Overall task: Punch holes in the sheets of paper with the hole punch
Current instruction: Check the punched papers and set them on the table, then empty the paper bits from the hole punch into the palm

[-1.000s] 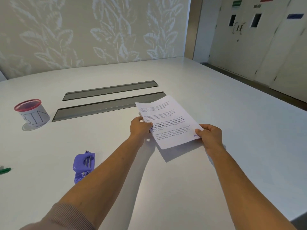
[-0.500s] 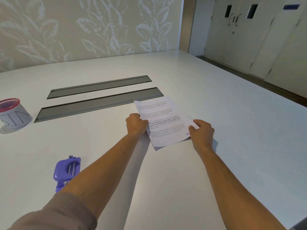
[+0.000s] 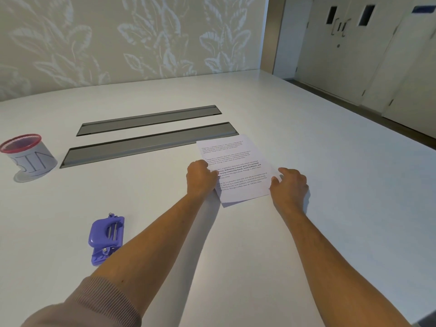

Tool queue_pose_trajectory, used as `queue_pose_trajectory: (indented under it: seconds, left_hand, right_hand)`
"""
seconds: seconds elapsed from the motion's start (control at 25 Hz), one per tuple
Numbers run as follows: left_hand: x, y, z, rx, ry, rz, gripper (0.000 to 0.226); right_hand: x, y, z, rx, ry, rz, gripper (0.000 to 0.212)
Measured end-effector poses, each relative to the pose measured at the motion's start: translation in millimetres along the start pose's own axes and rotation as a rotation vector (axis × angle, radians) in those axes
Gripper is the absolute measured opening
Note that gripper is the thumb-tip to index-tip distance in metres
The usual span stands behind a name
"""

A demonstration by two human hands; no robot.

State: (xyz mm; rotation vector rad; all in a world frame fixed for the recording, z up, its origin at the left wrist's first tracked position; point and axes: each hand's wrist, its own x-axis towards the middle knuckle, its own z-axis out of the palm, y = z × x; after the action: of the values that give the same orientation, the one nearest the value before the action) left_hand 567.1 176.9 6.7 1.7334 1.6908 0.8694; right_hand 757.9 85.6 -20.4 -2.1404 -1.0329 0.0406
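Observation:
Printed sheets of paper (image 3: 236, 166) lie flat on the white table (image 3: 330, 208), a lower sheet's edge peeking out at the near corner. My left hand (image 3: 200, 178) pinches the sheets' left edge, fingers curled. At the sheets' right near corner sits my right hand (image 3: 289, 186), its fingers spread and resting on the edge; whether it still grips is unclear. A purple hole punch (image 3: 106, 237) lies on the table to the near left, just left of my left forearm, untouched.
Two grey cable-slot covers (image 3: 148, 142) run across the table beyond the paper. A white cup with a red rim, lettered BIN (image 3: 28, 156), stands at the far left. Doors and floor lie past the table's right edge.
The sheets were held raised above the table a second ago; they now lie flat on it. My right hand has loosened and spread its fingers. The view shifted slightly.

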Motion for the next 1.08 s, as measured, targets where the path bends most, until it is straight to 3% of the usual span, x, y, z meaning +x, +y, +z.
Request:
queue_pose_trajectory:
  seconds: [0.04, 0.12, 0.24, 0.48, 0.68, 0.92, 1.08]
  left_hand:
    - [-4, -2, -3, -0.004, -0.004, 0.012, 0.009]
    - [-13, -7, -11, 0.006, 0.000, 0.014, 0.030]
    - [-30, -11, -36, 0.006, 0.042, 0.082, 0.035]
    - [-51, -30, -107, 0.086, 0.217, 0.104, 0.031]
    - [-68, -76, -161, 0.197, 0.304, -0.007, 0.033]
    - [-88, -130, -200, 0.153, 0.242, -0.201, 0.043]
    - [-94, -148, -208, -0.102, 0.106, -0.312, 0.031]
  right_hand:
    - [-2, -1, -1, -0.012, 0.027, -0.007, 0.036]
    - [-6, -4, -3, -0.013, 0.088, -0.041, 0.035]
    - [-18, -23, -1, 0.034, 0.098, -0.132, 0.034]
    - [-64, -102, 19, 0.249, -0.142, -0.295, 0.034]
    - [-117, -144, 42, 0.227, -0.375, -0.418, 0.039]
    - [-158, -160, 70, 0.084, -0.552, -0.544, 0.051]
    - [-169, -155, 79, -0.139, -0.527, -0.698, 0.041]
